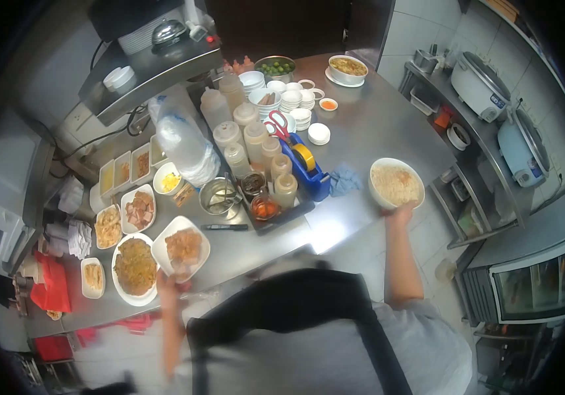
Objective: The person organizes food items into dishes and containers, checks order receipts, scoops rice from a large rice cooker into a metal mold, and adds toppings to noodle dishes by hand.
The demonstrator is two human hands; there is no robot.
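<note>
At the counter's right edge my right hand (401,214) is closed on the rim of a round white bowl (397,184) filled with something pale, perhaps rice or noodles. On the left, my left hand (169,288), slightly blurred, grips the near edge of a squarish white bowl (180,249) with pinkish-orange pieces of food inside. That bowl partly overlaps an oval white plate (135,270) bearing a flat yellow-brown food, perhaps an omelette. Behind these stands a white dish of cut meat (139,209).
Squeeze bottles (256,139) and a blue tape dispenser (310,172) crowd the middle of the counter. Near the front lies a black marker (224,227). A blue cloth (345,180) sits left of the round bowl. Farther back are small white dishes (301,118) and a soup bowl (347,70).
</note>
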